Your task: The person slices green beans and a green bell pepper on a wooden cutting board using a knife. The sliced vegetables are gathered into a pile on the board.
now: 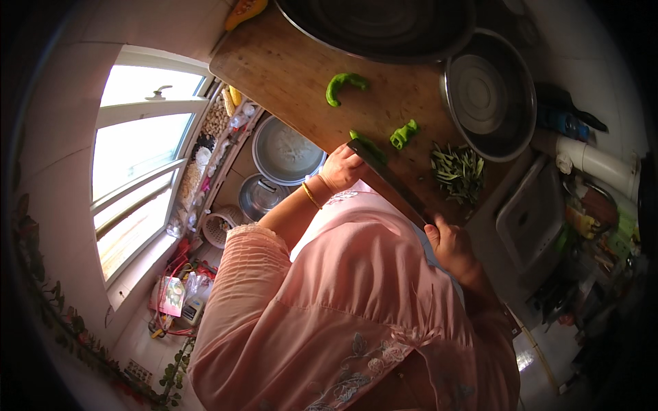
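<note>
My right hand grips the handle end of a long dark kitchen knife, which lies slantwise near the front edge of a wooden board. At the blade's other end is my left hand, fingers curled against or just behind it; what they hold is hidden. Just beyond the blade lies a green pepper, partly covered by the knife. A short piece of green pepper rests farther in, and a curved whole green pepper lies beyond that. Thin dark-green strips are heaped on the right.
A large metal basin and a smaller metal bowl sit at the board's far and right sides. Cut pumpkin lies at the far-left corner. Left and lower are a metal pot, a lidded pan and a window. A sink stands right.
</note>
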`<state>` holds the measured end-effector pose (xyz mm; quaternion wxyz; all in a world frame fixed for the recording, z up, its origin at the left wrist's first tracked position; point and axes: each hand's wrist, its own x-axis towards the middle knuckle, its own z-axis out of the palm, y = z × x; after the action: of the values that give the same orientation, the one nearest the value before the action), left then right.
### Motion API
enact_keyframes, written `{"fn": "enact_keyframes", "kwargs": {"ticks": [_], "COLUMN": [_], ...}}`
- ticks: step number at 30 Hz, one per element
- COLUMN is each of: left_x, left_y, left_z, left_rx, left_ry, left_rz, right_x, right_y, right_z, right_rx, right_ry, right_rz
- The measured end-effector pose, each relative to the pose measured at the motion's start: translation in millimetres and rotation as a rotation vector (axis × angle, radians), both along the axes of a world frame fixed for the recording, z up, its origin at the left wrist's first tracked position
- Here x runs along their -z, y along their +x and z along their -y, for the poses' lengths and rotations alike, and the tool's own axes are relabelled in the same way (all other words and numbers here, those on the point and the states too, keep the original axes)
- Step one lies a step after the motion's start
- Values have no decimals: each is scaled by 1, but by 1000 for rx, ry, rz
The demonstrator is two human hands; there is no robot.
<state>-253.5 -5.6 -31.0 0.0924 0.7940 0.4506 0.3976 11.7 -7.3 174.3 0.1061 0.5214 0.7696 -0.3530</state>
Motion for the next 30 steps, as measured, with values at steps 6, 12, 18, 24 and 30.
{"fn": "enact_keyframes", "kwargs": {"ticks": [6, 12, 18, 24, 30], "left_x": [-3, -2, 9, -6, -21], "left_y": [-1, 2, -1, 5, 16], "left_z": [1, -1, 6, 6, -16], "left_rx": [10, -20, -17, -108, -186], "left_ry": [-25, -27, -32, -88, -177], "left_rz": [-22, 16, -20, 8, -14], "right_x": [0, 29, 79, 77, 63], "right_y": [-8, 2, 17, 55, 112], "right_z": [-7, -5, 13, 29, 54], "right_rx": [24, 9, 32, 90, 221], "right_ry": [-35, -48, 87, 125, 46], "right_rz": [40, 93, -163, -237, -262]}}
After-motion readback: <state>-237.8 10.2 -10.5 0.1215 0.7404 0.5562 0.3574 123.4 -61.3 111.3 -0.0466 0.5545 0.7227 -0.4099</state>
